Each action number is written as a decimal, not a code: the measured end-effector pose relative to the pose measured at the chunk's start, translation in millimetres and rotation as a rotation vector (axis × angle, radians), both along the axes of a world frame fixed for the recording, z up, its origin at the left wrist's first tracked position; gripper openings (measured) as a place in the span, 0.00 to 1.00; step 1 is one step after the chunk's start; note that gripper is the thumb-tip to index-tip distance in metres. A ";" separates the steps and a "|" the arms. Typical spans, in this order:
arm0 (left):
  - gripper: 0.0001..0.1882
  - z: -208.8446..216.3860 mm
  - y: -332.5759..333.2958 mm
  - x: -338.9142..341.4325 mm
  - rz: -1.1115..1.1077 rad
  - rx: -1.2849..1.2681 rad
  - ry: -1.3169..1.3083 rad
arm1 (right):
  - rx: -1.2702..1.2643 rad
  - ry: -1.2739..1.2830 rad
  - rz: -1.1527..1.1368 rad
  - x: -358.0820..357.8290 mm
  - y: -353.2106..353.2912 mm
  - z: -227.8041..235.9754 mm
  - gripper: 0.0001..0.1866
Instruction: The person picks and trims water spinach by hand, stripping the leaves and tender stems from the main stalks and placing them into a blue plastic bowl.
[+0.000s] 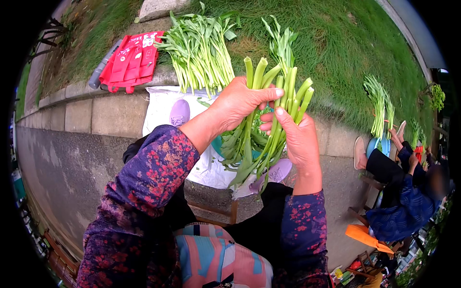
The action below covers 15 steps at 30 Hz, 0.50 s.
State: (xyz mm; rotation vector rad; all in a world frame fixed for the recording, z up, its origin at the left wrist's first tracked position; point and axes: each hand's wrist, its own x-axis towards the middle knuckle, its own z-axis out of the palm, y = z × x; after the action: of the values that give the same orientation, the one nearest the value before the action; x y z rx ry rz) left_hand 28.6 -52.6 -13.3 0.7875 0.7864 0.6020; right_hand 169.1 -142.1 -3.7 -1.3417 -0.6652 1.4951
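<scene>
Both hands hold thick green leafy stalks in front of me, cut ends up and leaves hanging down. My left hand [245, 100] is closed round several stalks [260, 74]. In my right hand [298, 137] is another group of leafy stalks [291, 93], gripped between thumb and fingers. The thumbs come close together between the two groups. Below the hanging leaves, a teal basin [217, 145] shows in part, standing on a white sheet [160, 103]. What lies in the basin is mostly hidden by the leaves and my hands.
A large pile of leafy stalks [204, 53] lies on the kerb, with a smaller bunch [282, 43] on the grass. A red bag [130, 60] and a grey cylinder [104, 65] are at left. My purple shoes [179, 113] flank the basin. At right sits another person [403, 201] by a blue basin [382, 145].
</scene>
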 end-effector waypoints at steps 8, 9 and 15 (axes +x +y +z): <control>0.11 14.3 15.1 -13.1 0.004 0.052 -0.019 | -0.054 0.159 0.010 12.6 -4.0 -3.0 0.14; 0.12 15.2 16.3 -13.5 0.013 0.047 -0.012 | -0.057 0.133 0.028 13.7 -4.2 -5.3 0.14; 0.11 7.0 14.0 -9.5 0.021 0.077 -0.022 | -0.071 0.195 0.055 4.7 -2.7 4.7 0.15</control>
State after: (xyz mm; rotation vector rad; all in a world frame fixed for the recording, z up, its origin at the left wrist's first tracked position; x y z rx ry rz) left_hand 19.1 -38.7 -6.4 0.8426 0.7556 0.6613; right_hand 173.8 -144.8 1.0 -1.2198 -0.5317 1.6825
